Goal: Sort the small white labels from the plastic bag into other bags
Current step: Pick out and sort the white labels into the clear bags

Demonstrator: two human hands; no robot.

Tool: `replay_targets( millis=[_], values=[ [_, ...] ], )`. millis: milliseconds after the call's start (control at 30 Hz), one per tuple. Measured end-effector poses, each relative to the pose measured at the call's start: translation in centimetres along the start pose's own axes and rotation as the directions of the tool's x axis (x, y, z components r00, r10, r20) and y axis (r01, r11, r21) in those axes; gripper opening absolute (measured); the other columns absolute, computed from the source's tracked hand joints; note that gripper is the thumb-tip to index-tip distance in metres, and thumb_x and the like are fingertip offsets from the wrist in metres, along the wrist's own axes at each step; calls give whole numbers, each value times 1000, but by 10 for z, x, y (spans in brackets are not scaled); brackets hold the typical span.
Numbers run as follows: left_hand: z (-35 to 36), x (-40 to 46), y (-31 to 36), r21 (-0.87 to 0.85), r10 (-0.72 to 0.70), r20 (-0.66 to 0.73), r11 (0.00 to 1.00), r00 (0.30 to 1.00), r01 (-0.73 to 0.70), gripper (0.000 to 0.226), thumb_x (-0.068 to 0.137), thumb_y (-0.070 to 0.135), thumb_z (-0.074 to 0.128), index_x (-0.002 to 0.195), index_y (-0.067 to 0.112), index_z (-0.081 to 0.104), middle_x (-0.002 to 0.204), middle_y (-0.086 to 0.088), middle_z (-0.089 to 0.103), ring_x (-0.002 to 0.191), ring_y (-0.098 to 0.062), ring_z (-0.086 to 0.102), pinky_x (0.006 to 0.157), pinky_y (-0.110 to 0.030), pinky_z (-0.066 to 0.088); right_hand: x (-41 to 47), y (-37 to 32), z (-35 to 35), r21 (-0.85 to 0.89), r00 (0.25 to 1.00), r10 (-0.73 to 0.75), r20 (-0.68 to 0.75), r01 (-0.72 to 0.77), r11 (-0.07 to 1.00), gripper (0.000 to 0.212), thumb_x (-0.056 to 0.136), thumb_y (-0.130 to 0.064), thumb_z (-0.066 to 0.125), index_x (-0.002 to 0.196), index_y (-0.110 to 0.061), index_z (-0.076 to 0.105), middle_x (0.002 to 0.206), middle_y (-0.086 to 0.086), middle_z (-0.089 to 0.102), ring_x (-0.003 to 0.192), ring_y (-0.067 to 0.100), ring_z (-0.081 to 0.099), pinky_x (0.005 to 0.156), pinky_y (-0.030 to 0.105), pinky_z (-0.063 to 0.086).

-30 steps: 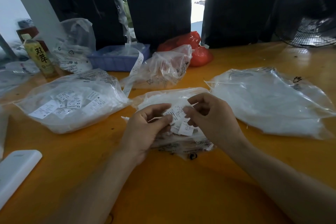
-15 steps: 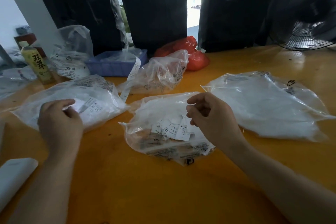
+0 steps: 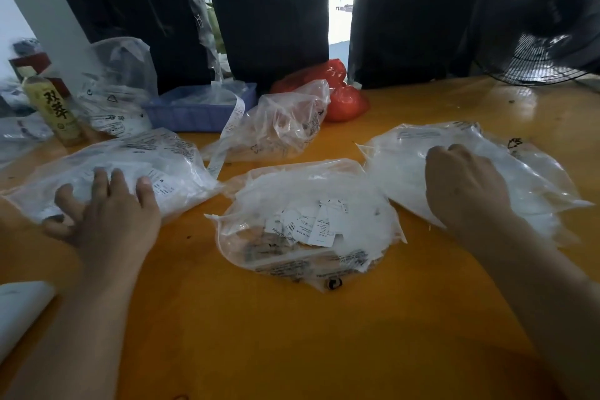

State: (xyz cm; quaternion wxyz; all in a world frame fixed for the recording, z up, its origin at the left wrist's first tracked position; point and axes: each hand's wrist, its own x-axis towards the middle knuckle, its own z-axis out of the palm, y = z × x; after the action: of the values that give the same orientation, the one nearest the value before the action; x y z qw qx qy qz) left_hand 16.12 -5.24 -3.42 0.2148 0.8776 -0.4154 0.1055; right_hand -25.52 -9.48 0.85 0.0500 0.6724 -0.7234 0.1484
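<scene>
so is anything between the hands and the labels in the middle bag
Nothing visible. The left hand rests on the left bag, the right hand on the right bag; bare orange table separates both from the middle bag, whose labels lie exposed on top.

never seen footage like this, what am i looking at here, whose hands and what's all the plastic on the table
There is no machine here. One camera worn on a person's head looks down at their two bare hands. On the orange table lie three clear bags. The middle bag holds a heap of small white labels. The left hand rests with spread fingers on the left bag. The right hand sits on the right bag, fingers curled; whether it holds a label is hidden. Behind stand a blue tray, a bottle, a red bag and a fan.
</scene>
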Motion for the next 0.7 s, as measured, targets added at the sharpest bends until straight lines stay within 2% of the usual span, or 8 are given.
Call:
replay_targets(
  millis=[133,233,333,433,500,600,633,700],
  values=[
    [-2,-20,19,-72,99,-196,991,976,-115,53,109,48,33,137,15,64,154,-8,52,142,-33,25,105,-60,27,1,6,4,-57,994,21,111,-15,998,20,89,5,52,80,-13,55,82,9,58,76,31,57,66,36,46],
    [0,-41,42,-159,227,-256,949,939,-273,52,103,47,33,122,15,70,134,-12,62,127,-37,37,95,-53,31,3,5,7,-58,997,22,74,-18,998,24,85,9,51,72,-11,51,73,8,54,69,29,54,63,35,45],
    [1,-68,70,-294,434,-260,815,862,-499,52,104,43,32,114,12,73,115,-9,70,111,-27,51,85,-37,27,4,4,4,-35,1000,16,0,-16,999,27,81,13,49,69,-11,48,69,10,51,63,29,49,60,36,43],
    [-1,-90,90,-430,597,-209,655,774,-621,45,109,35,36,110,10,74,104,-3,72,100,-13,58,89,-31,42,3,4,2,2,999,40,-2,-40,999,26,81,15,49,71,-9,48,75,11,56,66,30,50,62,37,42],
    [-2,-99,96,-486,651,-178,595,738,-641,37,110,30,42,111,12,74,101,3,70,95,-9,61,86,-28,50,3,3,0,31,999,31,-29,-30,999,23,84,14,50,81,-8,54,91,15,64,75,34,54,65,37,45],
    [-4,-104,98,-530,694,-105,567,712,-631,35,109,35,44,118,18,73,105,15,64,94,-1,60,85,-13,46,1,-9,3,152,992,-81,-101,96,984,31,92,4,51,118,-7,64,121,15,65,97,34,64,78,41,55],
    [-4,-105,98,-546,697,-84,566,712,-618,35,109,38,45,120,20,72,106,18,63,94,4,59,84,-8,44,-3,-17,5,233,983,-122,-140,152,960,32,95,0,51,123,-11,64,125,11,64,101,29,63,82,38,55],
    [-5,-104,98,-617,668,-50,564,742,-549,34,107,42,50,126,23,70,106,24,63,98,11,60,82,-3,43,-17,-38,8,401,935,-240,-263,332,854,26,100,-8,54,122,-16,65,119,-3,63,95,11,59,82,22,49]
  ],
)
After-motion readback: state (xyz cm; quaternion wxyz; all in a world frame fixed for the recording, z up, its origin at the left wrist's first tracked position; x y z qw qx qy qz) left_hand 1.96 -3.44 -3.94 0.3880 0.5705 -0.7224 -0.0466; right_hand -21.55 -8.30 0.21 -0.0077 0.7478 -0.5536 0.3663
